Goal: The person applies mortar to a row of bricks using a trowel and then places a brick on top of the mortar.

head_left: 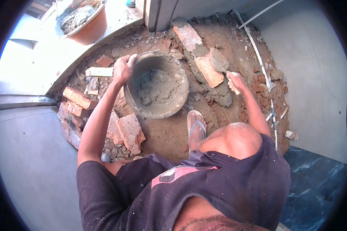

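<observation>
My left hand (pixel 123 69) is closed on the upper left rim and wire handle of a grey-coated bucket (pixel 156 88) holding wet mortar, which sits on the dirt. To its right, my right hand (pixel 236 82) grips the handle of a trowel (pixel 219 59), whose mortar-coated blade is over the upper end of an orange brick (pixel 210 72). That brick lies in a bed of grey mortar (pixel 223 98), in line with another brick (pixel 187 36) farther back. A thin string runs along them.
Broken bricks (pixel 129 133) and stacked bricks (pixel 79 98) lie at left. A second bucket of mortar (pixel 86 29) stands on the white ledge at upper left. White pipes (pixel 262 73) run along the rubble at right, beside grey walls and dark blue tiles (pixel 312 184).
</observation>
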`<state>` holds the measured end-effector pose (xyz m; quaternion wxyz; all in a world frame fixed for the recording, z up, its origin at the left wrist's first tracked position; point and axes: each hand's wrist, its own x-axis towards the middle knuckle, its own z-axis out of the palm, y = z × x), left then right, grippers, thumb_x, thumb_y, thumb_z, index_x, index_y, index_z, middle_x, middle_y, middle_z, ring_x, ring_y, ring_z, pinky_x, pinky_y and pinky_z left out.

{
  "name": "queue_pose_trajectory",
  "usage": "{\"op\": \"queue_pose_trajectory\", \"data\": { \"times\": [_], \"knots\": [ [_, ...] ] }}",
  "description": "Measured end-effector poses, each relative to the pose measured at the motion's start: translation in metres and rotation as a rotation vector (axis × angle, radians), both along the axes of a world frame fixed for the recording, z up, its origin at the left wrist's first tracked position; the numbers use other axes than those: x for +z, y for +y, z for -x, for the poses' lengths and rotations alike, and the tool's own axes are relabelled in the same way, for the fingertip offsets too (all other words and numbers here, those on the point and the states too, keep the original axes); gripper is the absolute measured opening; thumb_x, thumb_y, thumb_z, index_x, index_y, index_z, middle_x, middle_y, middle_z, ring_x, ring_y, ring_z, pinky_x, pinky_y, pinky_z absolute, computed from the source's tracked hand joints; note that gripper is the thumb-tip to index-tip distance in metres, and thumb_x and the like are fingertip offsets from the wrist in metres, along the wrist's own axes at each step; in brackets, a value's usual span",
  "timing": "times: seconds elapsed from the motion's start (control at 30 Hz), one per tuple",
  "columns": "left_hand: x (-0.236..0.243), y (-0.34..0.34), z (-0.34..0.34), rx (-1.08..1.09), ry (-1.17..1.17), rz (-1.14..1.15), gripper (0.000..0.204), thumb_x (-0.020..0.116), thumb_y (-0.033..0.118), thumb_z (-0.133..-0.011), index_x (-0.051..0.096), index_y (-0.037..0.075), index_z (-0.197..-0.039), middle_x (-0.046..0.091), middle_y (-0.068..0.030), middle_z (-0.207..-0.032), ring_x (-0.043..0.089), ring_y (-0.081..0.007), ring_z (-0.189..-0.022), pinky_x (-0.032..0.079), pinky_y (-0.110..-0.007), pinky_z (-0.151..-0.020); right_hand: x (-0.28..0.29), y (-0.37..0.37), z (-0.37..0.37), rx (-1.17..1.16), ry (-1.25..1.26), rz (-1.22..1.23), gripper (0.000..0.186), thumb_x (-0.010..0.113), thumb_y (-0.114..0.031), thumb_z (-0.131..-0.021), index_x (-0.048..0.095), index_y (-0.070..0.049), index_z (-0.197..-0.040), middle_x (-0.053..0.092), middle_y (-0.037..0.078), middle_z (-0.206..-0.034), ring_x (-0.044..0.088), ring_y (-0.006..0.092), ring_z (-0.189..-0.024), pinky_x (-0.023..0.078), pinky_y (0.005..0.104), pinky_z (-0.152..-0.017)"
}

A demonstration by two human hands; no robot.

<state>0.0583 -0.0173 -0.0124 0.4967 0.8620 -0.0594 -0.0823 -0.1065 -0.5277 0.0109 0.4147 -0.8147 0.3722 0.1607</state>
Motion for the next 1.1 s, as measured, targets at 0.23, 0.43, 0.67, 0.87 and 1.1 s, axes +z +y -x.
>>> {"op": "queue_pose_trajectory", "data": {
  "times": [0.23,0.43,0.67,0.87,1.1],
  "knots": [
    [-0.010,0.003,-0.005,-0.028,0.047,0.008,0.043,0.058,0.038,-0.100,0.072,-0.002,-0.093,0.065,-0.0025,-0.075,0.053,-0.0103,-0.072,0.046,-0.032,-0.070,-0.025,0.091,0.008,0.225,-0.080,0.049,0.031,0.061,-0.030,-0.094,0.061,0.000,-0.101,0.068,0.014,-0.083,0.069,0.0241,-0.067,0.055,0.0388,-0.056],
    [-0.004,-0.003,-0.002,-0.023,-0.003,-0.020,0.050,0.056,0.044,-0.098,0.066,-0.003,-0.087,0.059,-0.0163,-0.069,0.053,-0.0210,-0.066,0.045,-0.041,-0.068,-0.048,0.121,-0.006,0.712,-0.042,0.649,0.043,0.058,-0.029,-0.093,0.053,0.005,-0.120,0.066,0.030,-0.108,0.063,0.0482,-0.104,0.050,0.0519,-0.092],
    [-0.004,0.001,0.001,-0.009,-0.037,0.014,0.050,0.056,0.044,-0.098,0.064,-0.003,-0.083,0.058,-0.0164,-0.067,0.053,-0.0221,-0.065,0.045,-0.041,-0.068,-0.057,0.154,-0.014,0.384,0.091,0.557,0.045,0.058,-0.020,-0.090,0.046,0.010,-0.121,0.063,0.034,-0.117,0.062,0.0461,-0.114,0.050,0.0515,-0.096],
    [-0.014,0.006,-0.007,-0.022,0.016,0.014,0.048,0.058,0.043,-0.098,0.068,-0.002,-0.089,0.060,-0.0069,-0.069,0.052,-0.0137,-0.068,0.045,-0.036,-0.067,-0.066,0.134,-0.004,0.597,0.096,0.613,0.033,0.053,-0.022,-0.091,0.064,0.004,-0.109,0.064,0.029,-0.115,0.063,0.0452,-0.110,0.051,0.0505,-0.093],
    [-0.005,-0.002,-0.001,-0.015,-0.025,0.004,0.050,0.058,0.045,-0.098,0.064,-0.003,-0.084,0.057,-0.0120,-0.066,0.050,-0.0176,-0.066,0.044,-0.039,-0.067,-0.019,0.131,0.025,0.725,-0.025,0.624,0.033,0.053,-0.030,-0.094,0.068,-0.002,-0.105,0.064,0.028,-0.111,0.063,0.0457,-0.103,0.051,0.0518,-0.090]
  ]
}}
